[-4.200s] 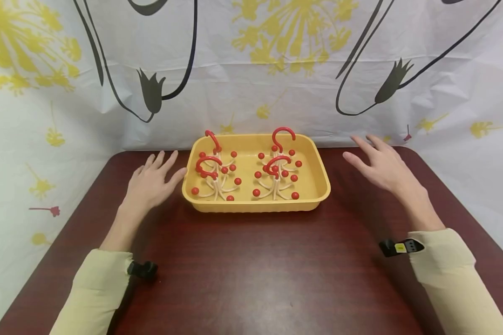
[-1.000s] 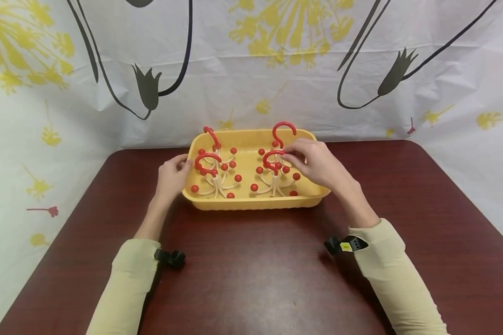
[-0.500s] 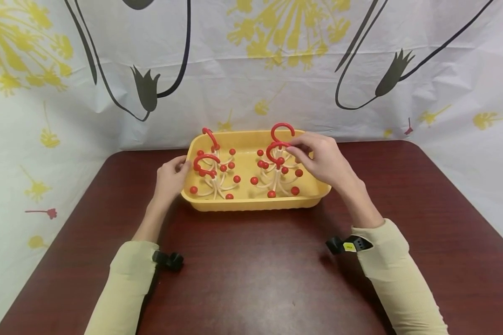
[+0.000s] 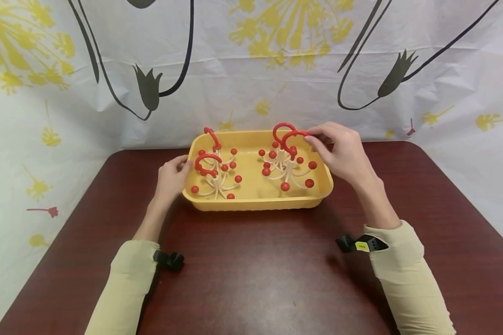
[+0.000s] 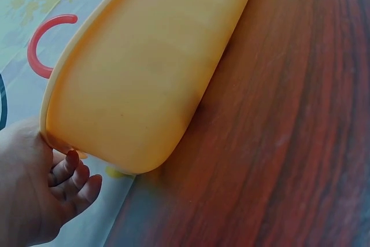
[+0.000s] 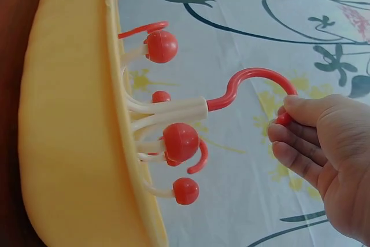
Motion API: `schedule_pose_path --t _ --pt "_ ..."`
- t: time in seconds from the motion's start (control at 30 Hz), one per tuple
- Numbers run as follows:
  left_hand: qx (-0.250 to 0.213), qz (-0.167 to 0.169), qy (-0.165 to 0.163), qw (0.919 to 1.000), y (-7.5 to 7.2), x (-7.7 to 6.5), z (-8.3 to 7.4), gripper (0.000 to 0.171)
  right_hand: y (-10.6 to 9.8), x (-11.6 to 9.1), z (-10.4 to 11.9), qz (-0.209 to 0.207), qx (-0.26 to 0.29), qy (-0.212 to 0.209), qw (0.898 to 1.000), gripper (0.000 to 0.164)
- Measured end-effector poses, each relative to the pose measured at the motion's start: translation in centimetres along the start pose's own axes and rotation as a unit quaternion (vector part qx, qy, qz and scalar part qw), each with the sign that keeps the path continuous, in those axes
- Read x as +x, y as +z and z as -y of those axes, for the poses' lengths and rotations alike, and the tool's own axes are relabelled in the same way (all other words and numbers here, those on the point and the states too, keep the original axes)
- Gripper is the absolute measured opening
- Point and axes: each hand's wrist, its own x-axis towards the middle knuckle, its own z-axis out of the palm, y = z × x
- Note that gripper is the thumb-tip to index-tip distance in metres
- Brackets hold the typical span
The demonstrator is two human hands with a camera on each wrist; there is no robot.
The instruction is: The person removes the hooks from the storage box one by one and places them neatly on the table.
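Pinching: right grip (image 4: 343, 151) had thumb and fingertips closed on the free end of a red hook (image 6: 254, 72), the top of the lifted-looking hanger (image 4: 290, 166).
Held hanger: near right part of the tray, within its outline in the head view; pale stem roughly upright, pale arms spread out with red balls on the ends. Could not tell if its arms touched the tray floor.
Bracing: left grip (image 4: 172, 179) was curled on the left end of the yellow tray (image 4: 251, 204), fingertips bent under the rim, thumb mostly hidden in the left wrist view.
Tray: sat far side of the dark red-brown surface (image 4: 251, 265), long side facing the person.
Other hangers: three, same type, all in the tray, hooks up. Rear right hanger (image 4: 282, 157) stood just behind the held one, partly overlapped by it. Rear left hanger (image 4: 217, 147) and near left hanger (image 4: 216, 184) stood one behind the other on the left, well apart from the held one.
Hooks: all red; rear ones rose above the far rim in the head view.
Backdrop: white sheet (image 4: 251, 79) behind the surface, yellow and dark grey plant print.
Sleeves: light beige left sleeve (image 4: 123, 274) and right sleeve (image 4: 406, 274), black device at each cuff, yellow label on the right one.
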Motion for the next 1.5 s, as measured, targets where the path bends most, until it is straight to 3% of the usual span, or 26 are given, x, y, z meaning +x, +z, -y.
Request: schedule_pose_path --t 0.57,1.23,1.5 --pt "-0.001 -0.004 0.001 1.0000 0.1 -0.1 -0.2 0.040 -2.6 -0.5 -1.1 -0.027 -0.027 0.035 0.999 0.015" --pt "-0.008 -0.002 0.009 0.9999 0.2 -0.1 -0.1 0.039 -5.0 -1.3 -4.9 -0.069 -0.056 0.039 0.995 0.019" --pt "-0.003 -0.005 0.010 0.9999 0.1 -0.1 -0.1 0.039 -5.6 -1.2 -6.3 -0.083 -0.084 0.068 0.991 0.022"
